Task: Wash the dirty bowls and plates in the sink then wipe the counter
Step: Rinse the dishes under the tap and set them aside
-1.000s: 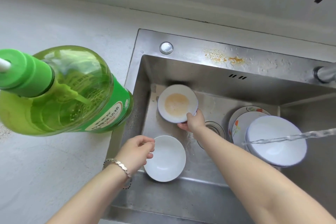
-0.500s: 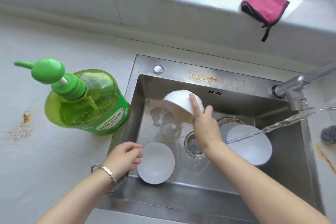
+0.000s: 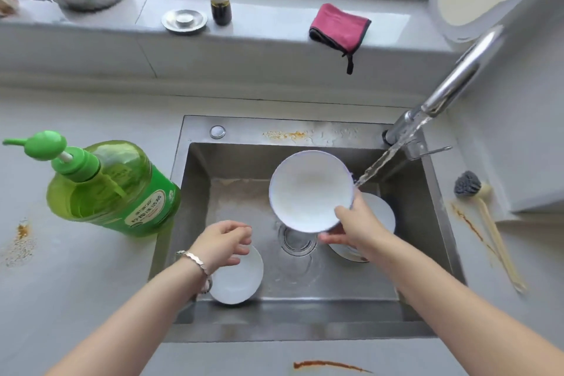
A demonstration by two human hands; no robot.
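Observation:
My right hand grips a white bowl by its rim and holds it raised over the steel sink, its inside facing me, right beside the water stream from the tap. My left hand hovers with loosely curled fingers over a second white bowl at the sink's front left, holding nothing. More white dishes lie stacked at the sink's right, partly hidden by my right hand.
A green dish-soap pump bottle stands on the counter left of the sink. A pink cloth, a small spray bottle and a sink strainer lid sit on the windowsill. A dish brush lies at right. Orange stains mark the counter.
My right hand emptied the bowl, then lifted it and turned its inside toward me, moving it right to the water stream. My left hand came off the front bowl.

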